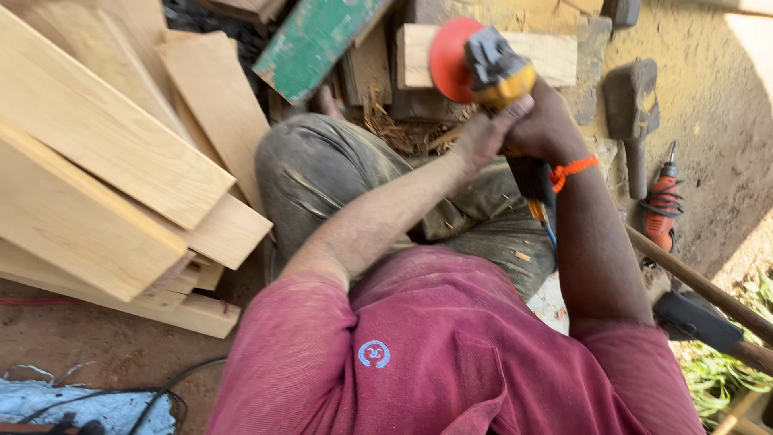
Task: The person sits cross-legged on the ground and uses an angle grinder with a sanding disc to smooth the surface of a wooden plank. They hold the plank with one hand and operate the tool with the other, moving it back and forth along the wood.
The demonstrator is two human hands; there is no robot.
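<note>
Left of the angle grinder, well apart from it, a stack of pale wooden planks lies tilted on the dirt floor, and near its lower corner a dark cable trails over the ground beside a scrap of pale sheeting. Above and just left of the grinder a green-painted board leans across the pile of offcuts. My knee in dusty grey trousers sits below and left of the grinder. My left hand has its grip pressed tight round the grinder's body just below the yellow head, and the red sanding disc stands up at the tool's left side, in front of a short pale block. My right hand, with an orange band at the wrist, is touching the left one, its grip clamped on the same dark body. Right of the grinder a wooden mallet lies on the ground, and further right a red drill; below that a long wooden handle slants away.
</note>
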